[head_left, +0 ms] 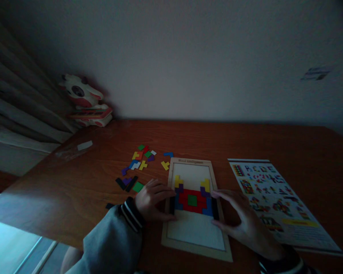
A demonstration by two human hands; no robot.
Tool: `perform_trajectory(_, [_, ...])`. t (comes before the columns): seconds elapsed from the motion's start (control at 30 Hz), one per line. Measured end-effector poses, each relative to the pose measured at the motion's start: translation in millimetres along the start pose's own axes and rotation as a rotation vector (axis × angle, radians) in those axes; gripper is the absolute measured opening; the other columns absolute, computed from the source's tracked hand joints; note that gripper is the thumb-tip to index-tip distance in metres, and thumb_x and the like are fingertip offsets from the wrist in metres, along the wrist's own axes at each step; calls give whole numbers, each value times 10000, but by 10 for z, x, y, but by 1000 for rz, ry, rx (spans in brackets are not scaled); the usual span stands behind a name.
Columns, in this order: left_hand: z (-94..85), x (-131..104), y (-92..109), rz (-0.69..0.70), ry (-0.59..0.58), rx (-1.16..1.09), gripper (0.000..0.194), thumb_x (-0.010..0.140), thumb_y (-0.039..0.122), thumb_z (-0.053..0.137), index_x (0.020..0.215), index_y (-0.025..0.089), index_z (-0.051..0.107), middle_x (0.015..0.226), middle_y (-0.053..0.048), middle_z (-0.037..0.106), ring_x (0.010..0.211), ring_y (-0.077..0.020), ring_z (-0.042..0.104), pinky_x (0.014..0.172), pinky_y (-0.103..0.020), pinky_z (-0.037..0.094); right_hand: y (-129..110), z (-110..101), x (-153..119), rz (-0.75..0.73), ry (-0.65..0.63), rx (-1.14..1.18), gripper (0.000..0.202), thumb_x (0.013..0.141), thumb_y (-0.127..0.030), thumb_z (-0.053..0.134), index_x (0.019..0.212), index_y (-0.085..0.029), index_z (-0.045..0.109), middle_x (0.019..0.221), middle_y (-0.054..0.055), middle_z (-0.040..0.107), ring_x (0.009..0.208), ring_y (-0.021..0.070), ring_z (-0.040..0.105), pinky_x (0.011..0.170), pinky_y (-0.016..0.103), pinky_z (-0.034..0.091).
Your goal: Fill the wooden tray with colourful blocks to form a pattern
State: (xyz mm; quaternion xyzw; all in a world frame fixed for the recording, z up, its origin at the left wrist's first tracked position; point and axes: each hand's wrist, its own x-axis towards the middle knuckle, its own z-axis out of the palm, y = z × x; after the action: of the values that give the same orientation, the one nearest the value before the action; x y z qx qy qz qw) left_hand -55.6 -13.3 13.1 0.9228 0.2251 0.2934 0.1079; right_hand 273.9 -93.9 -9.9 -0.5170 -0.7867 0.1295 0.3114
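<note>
A wooden puzzle board [196,255] with a raised frame lies before me. Across its middle sits a block of pieces: a green square [192,200] ringed by red pieces [185,197], with blue, purple and yellow ones at the sides. My left hand [154,199] spans a black strip [172,205] at the block's left edge, thumb at the near end and fingers at the far end. At the right edge, my right hand [242,217] holds another black strip [214,208] the same way, between thumb and forefinger.
Several loose coloured pieces [143,164] are scattered left of the board, with a green one [138,187] near my left hand. A printed pattern sheet [277,198] lies to the right. A cow-shaped toy [84,101] stands at the table's back left, near a clear plastic bag [71,151].
</note>
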Motion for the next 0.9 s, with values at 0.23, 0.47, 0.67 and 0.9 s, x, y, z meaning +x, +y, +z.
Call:
perform_trajectory(0.23, [79, -37, 142, 139, -4, -191, 533, 729, 571, 761, 1086, 187, 663, 954, -104, 759, 860, -221, 693, 775, -350, 544, -209, 46, -181, -65, -8, 14, 635, 806, -354, 721, 1382, -304, 458, 1240, 70, 655, 1115, 250, 659, 922, 350, 577])
perform_trajectory(0.47, [7, -93, 186, 83, 46, -133, 464, 796, 497, 738, 1127, 184, 646, 1057, -121, 738, 896, -216, 711, 785, -338, 572, -206, 72, -242, -14, 96, -41, 551, 857, -336, 674, 1359, -278, 456, 1252, 92, 618, 1141, 262, 633, 955, 389, 560])
perform_trajectory(0.67, [-245, -392, -132, -130, 54, 105, 469, 782, 426, 772, 1175, 201, 649, 1077, -108, 729, 969, -239, 692, 843, -386, 565, 0, -25, -280, 74, 214, -147, 494, 906, -371, 598, 1361, -261, 441, 1255, 112, 608, 1145, 289, 614, 944, 455, 546])
perform_trajectory(0.9, [-272, -492, -176, -275, -72, 180, 311, 845, 391, 712, 1118, 242, 702, 1219, -91, 679, 1081, -263, 634, 940, -461, 505, 174, 7, -347, 98, 184, -238, 459, 930, -419, 547, 1346, -239, 471, 1234, 122, 637, 1124, 309, 623, 951, 517, 499])
